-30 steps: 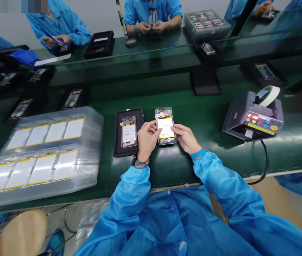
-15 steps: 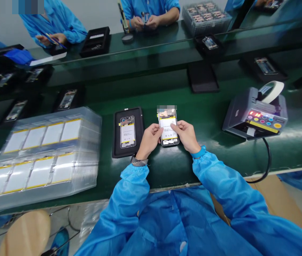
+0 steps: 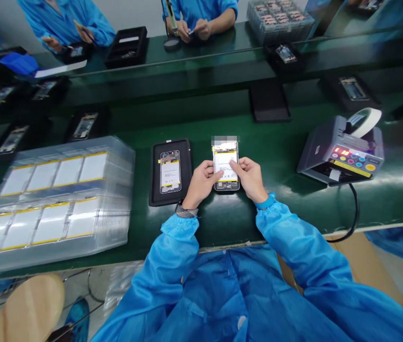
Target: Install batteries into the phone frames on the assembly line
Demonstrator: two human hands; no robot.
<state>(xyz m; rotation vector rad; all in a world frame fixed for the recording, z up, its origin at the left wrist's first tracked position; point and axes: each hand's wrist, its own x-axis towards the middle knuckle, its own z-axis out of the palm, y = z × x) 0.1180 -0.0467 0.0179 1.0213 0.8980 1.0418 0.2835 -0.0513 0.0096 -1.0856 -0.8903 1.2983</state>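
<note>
Between my two hands is an opened phone [image 3: 226, 164], its white battery with yellow edges facing up. My left hand [image 3: 202, 182] grips its left side, with the thumb on the battery's lower left. On the opposite side my right hand [image 3: 251, 178] is closed on the edge, its thumb pressing the battery near the middle. The fingertips beneath the phone are hidden. Just left of my left hand, a second opened phone [image 3: 170, 173] with a battery lies in a black tray [image 3: 154, 190].
Stacked clear trays of white batteries [image 3: 114, 209] fill the left of the green bench. A tape dispenser [image 3: 342, 152] with lit buttons stands at right, its cable hanging over the front edge. A black tray [image 3: 269, 102] lies farther back. Co-workers' hands [image 3: 196, 31] are across the bench.
The phone in my hands tilts slightly, and my left thumb has slid a little farther onto the battery. Across the bench, the co-workers' hands have shifted.
</note>
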